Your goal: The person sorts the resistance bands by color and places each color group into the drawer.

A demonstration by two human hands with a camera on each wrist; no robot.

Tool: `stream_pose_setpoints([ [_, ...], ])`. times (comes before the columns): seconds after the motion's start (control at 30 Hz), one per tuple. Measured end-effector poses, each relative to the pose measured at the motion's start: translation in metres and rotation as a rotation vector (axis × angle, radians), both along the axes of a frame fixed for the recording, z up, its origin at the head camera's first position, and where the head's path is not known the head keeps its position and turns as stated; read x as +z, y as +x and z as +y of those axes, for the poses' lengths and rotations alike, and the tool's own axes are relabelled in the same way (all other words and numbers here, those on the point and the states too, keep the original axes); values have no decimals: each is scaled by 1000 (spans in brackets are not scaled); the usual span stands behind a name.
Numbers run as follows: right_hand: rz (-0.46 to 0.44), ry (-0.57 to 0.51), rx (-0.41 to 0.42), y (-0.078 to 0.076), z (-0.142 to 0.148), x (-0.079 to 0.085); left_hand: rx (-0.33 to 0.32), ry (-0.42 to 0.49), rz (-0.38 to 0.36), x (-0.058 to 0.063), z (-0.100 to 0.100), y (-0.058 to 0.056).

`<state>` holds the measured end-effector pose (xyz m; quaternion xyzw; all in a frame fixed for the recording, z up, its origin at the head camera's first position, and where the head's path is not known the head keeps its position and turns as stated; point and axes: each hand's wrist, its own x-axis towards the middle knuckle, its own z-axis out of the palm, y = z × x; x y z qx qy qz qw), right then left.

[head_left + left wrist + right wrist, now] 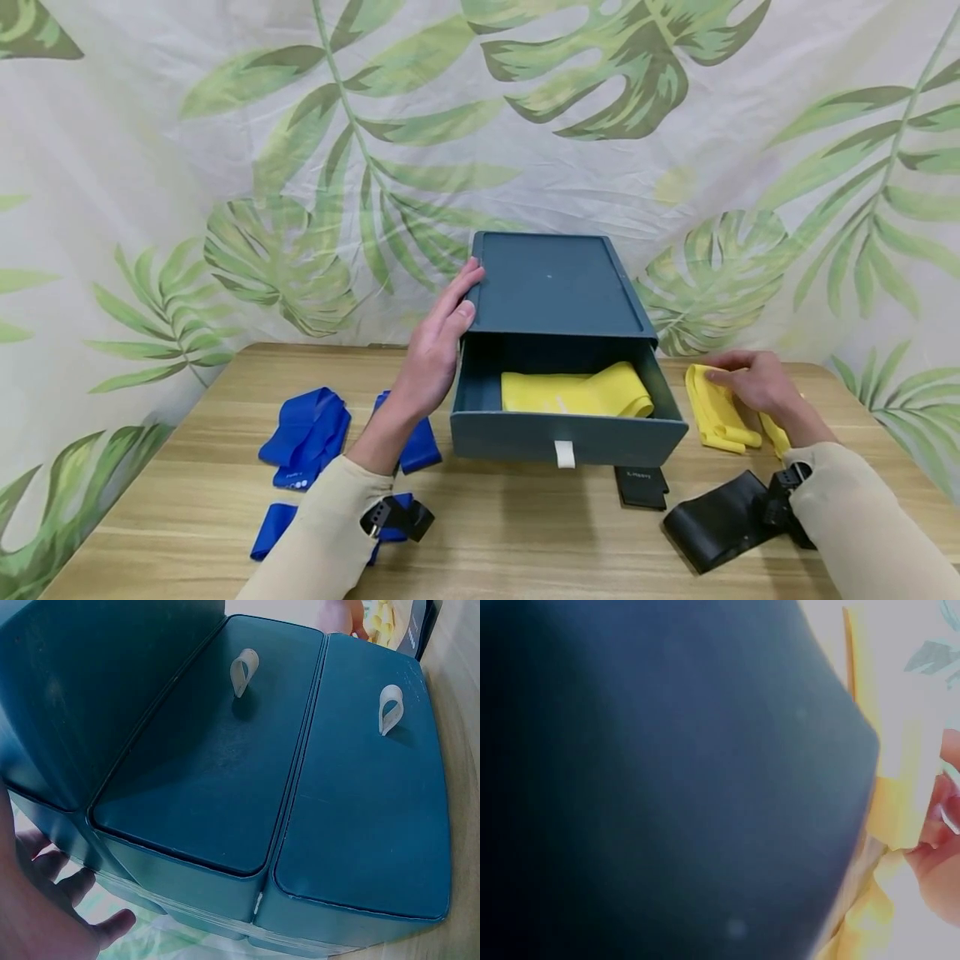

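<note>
The thumb and fingers of the right hand point(759, 387) pinched a folded yellow band point(708, 410), which lay on the table just right of the open drawer. Another yellow strip point(776, 435) showed beside that hand, partly hidden by it. The left hand point(431, 360) held nothing: its fingers were extended and slightly spread, the tips at the left upper edge of a dark blue-green drawer cabinet point(551, 283).

The cabinet's top drawer point(510, 435) was pulled out, with a white pull tab point(565, 454) on its front and a second folded yellow band point(573, 393) inside. The left wrist view showed the middle drawer point(202, 772) and bottom drawer point(367, 802) shut, each with a pale loop pull.

Partly under the open drawer lay a small flat black band point(641, 489) with pale lettering; a wider looped black band point(708, 523) sat near the right wrist. Left of the cabinet were a crumpled blue band point(307, 437), a blue strip point(422, 447) partly behind the left forearm, and a nearer blue piece point(273, 530). All these bands rested on a wood-grain table point(187, 500), backed by a leaf-printed cloth point(450, 200).
</note>
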<state>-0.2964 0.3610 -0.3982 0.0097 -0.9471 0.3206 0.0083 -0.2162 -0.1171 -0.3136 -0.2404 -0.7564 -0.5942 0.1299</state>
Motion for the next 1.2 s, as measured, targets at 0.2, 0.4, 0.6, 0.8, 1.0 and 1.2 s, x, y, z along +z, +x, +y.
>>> stream_pose_setpoints([
  [0.2, 71, 48, 1, 3, 1, 6, 7, -8, 0, 0, 0, 1],
  [0.4, 127, 50, -15, 10, -4, 16, 4, -7, -1, -1, 0, 0],
  [0.6, 156, 31, -8, 18, -8, 28, 3, -3, 2, -1, -1, -1],
  [0.8, 213, 24, 14, 27, -11, 41, 3, -3, -1, -1, 0, 0],
  [1.0, 272, 5, 16, 36, -14, 55, 4, -12, 0, -1, -1, -1],
  [1.2, 315, -40, 16, 46, -22, 69, 9, -13, 6, -1, 0, -1],
])
